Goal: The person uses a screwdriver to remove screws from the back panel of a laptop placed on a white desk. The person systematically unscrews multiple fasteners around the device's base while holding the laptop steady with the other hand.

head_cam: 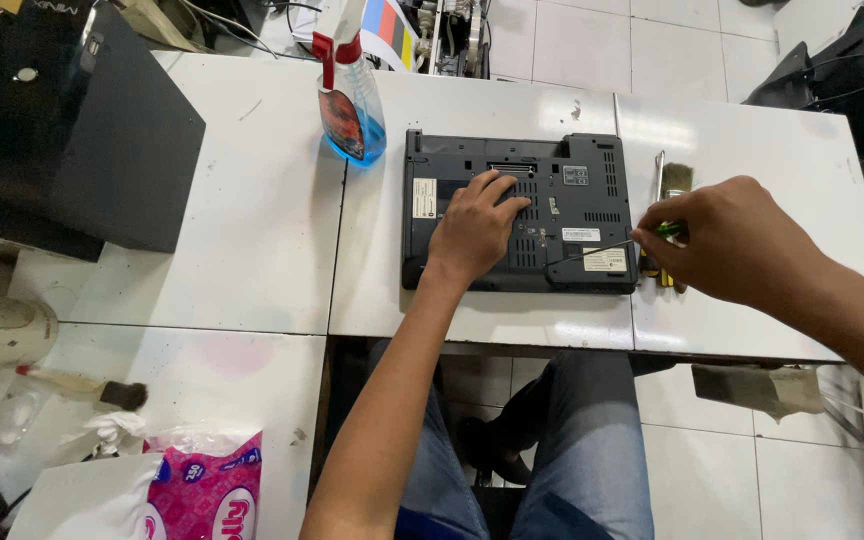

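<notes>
While left hand [477, 225] lies flat on laptop [518, 212] | right hand [727, 240] grip closed on screwdriver [607, 248] | spray bottle [354, 110], brush [675, 180] near

The left hand [477, 225] lies palm down, fingers spread forward, its bare forearm stretched straight out. The right hand [727, 240] reaches in from the right, fingers pinched in a closed grip.

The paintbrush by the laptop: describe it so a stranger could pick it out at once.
Start at the dark grey laptop lying bottom-up on the white table. Just off its right edge, above the right hand holding the green-handled screwdriver, lies a flat brush with pale bristles. A thin metal tool lies beside it, but only the brush has a wide bristle head.
</notes>
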